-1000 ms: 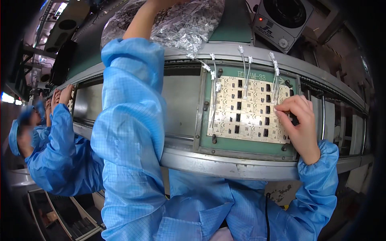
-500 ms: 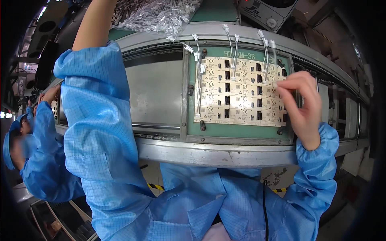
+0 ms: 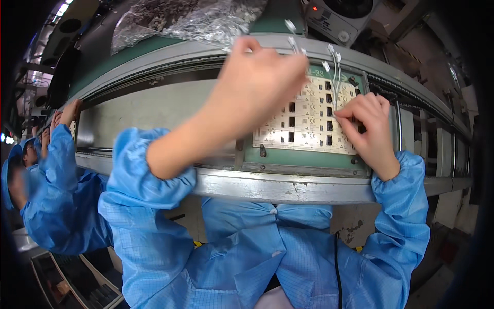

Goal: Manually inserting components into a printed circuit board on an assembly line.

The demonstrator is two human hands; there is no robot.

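A panel of cream circuit boards (image 3: 309, 141) with black parts lies in a green fixture (image 3: 303, 157). My right hand (image 3: 368, 131) is at the panel's right part, thumb and forefinger pinched on the lower end of a white wire lead (image 3: 326, 66). Two other white wire leads (image 3: 337, 58) stand up beside it from the boards. My left hand (image 3: 262, 77) is above the panel's upper left, blurred, with its fingers curled in. It hides that corner, and whatever it may hold cannot be made out.
A clear plastic bag (image 3: 190, 23) of white wire leads lies beyond the rail. A grey device (image 3: 334, 23) with a red light stands at the far right. A metal rail (image 3: 288, 188) runs along the near side. Another person in blue (image 3: 56, 206) works at the left.
My left hand has come back from the far side to above the panel. My right hand has moved left along the boards with its lead. The view has shifted slightly.
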